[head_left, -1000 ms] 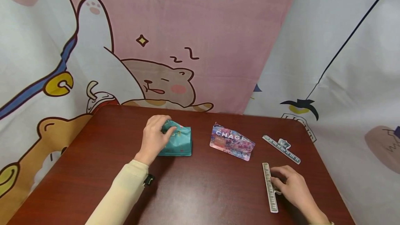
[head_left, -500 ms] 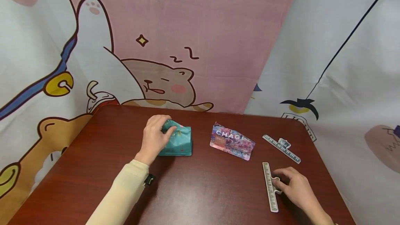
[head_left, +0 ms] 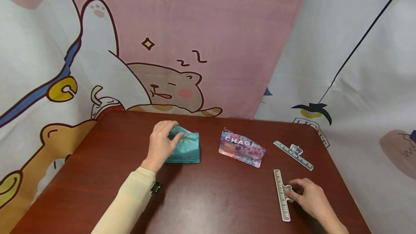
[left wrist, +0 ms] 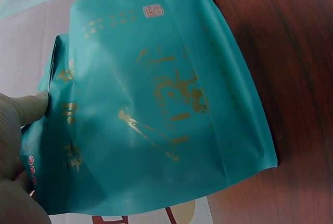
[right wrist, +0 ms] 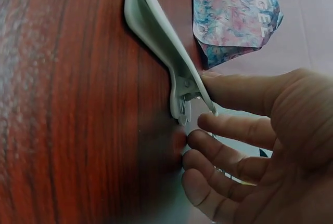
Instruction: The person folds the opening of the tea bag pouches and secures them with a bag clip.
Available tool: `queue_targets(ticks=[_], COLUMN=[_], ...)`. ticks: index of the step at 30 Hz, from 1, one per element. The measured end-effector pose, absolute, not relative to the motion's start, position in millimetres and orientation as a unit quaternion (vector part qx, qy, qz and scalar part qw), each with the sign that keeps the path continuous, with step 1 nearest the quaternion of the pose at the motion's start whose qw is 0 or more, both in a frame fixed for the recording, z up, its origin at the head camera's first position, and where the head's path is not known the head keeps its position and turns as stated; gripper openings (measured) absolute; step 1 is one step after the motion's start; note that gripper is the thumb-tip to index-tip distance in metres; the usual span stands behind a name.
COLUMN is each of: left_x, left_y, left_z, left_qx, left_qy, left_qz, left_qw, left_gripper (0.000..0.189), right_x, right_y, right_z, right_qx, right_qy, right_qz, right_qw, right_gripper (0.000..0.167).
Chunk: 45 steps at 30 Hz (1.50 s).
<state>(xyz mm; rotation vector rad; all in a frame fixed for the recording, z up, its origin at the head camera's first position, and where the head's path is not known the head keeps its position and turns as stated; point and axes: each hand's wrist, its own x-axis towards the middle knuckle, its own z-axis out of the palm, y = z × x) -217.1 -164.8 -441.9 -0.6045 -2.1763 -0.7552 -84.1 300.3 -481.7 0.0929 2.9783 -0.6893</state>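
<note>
In the head view my left hand is at the left side of a teal pouch on the brown table. Its thumb and fingers pinch the pouch's folded-over top, as the left wrist view shows, with gold print across the teal face. My right hand is beside a long sealing clip with a ruler-like striped bar, which lies on the table. In the right wrist view the thumb touches the pale clip's handle and the index fingertip is right at its end; the other fingers are loosely bent.
A pink and blue pouch lettered CHAGEE lies between the hands, farther back. Beyond the right hand, a second striped clip lies slantwise near the table's right edge. A cartoon-printed cloth hangs behind the table.
My right hand has drawn slightly right, away from the clip's bar, baring more of the handle. The left hand and the teal pouch have stayed as they were.
</note>
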Motion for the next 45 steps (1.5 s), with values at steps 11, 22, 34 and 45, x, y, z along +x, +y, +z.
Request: queue_targets(ticks=[11,22,34,45], left_x=[-219.4,-219.0,-219.5,-219.2], left_y=[-163.9,-163.1,-164.5,-164.8], left_z=[-443.0,-441.9,-443.6,-444.6], left_qx=[-0.242,-0.240,-0.239,-0.238], left_qy=[-0.842,-0.843,-0.845,-0.843], left_qz=[-0.298,-0.297,-0.294,-0.298], left_qw=[0.380,0.378,0.377,0.379], left_gripper=[0.038,0.038,0.037,0.038], right_x=[-86.1,-83.5,-81.4,-79.5], right_y=[303.0,302.6,293.1,292.5], right_z=[-481.6,-481.2,-473.2,-465.4], right_qx=[0.041,0.024,0.059,0.054], right_qy=[0.973,0.973,0.952,0.958], right_qz=[-0.220,-0.228,-0.288,-0.279], right_qw=[0.050,0.034,0.078,0.034], right_gripper=[0.023,0.022,0.009,0.008])
